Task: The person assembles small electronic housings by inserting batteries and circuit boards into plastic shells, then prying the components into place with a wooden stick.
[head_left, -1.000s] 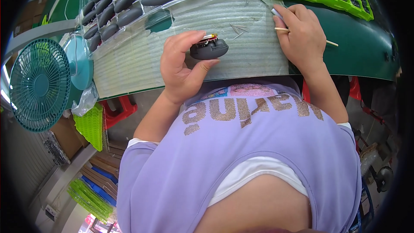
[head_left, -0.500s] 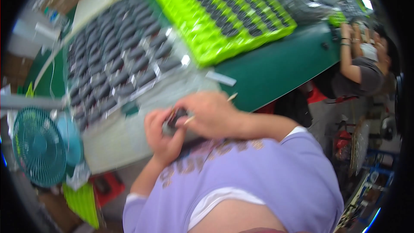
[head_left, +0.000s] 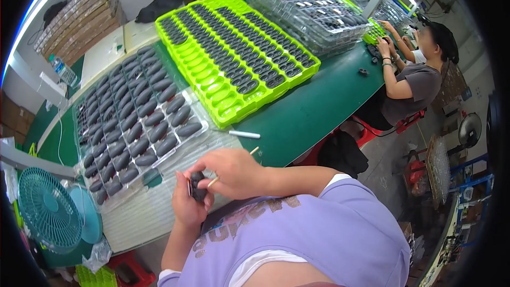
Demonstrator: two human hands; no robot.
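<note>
Close to my body, at the table's near edge, my left hand (head_left: 186, 205) is closed around a small dark oval casing (head_left: 197, 185). An orange-brown strip shows along one side of it, but its inner detail is too small to make out. My right hand (head_left: 234, 172) is closed too, with a thin wooden stick (head_left: 255, 150) running through its fingers. Its fingertips press against the casing from the right. Beyond my hands lies a clear tray (head_left: 183, 139) filled with rows of grey oval shells (head_left: 143, 95).
A lime-green tray (head_left: 215, 107) of black oval parts stands beyond; a white stick (head_left: 244, 134) lies before it. Stacked clear trays (head_left: 313, 16) are behind. A teal fan (head_left: 50, 202) stands at left. Co-workers sit across and at right, one in a dark shirt (head_left: 419, 87).
My view has lifted, so more of the far table and the co-workers shows. Both hands still hold the casing and stick; the casing now appears more upright between the fingers.
</note>
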